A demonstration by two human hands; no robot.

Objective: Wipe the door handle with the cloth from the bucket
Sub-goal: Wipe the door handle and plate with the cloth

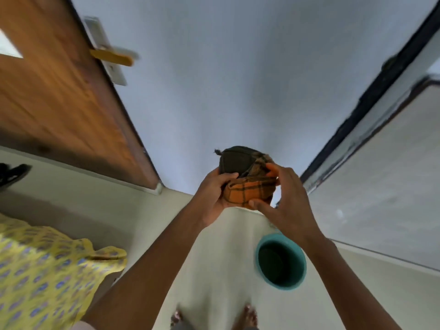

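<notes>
An orange and dark checked cloth [247,177] is bunched up in front of me at chest height. My left hand [214,194] grips it from the left, thumb across the top. My right hand [283,203] holds it from the right and below, fingers curled around its edge. The teal bucket [298,279] stands on the floor below my right forearm, dark inside. The door handle [114,57], a yellowish lever on a pale metal plate, sticks out from the brown wooden door [54,91] at the upper left, well away from both hands.
A pale wall [226,79] faces me. A dark-framed pale panel [381,163] runs along the right. Yellow patterned fabric [42,270] lies at the lower left, and a dark sandal [12,173] sits at the left edge. My bare feet [214,317] stand on the light floor.
</notes>
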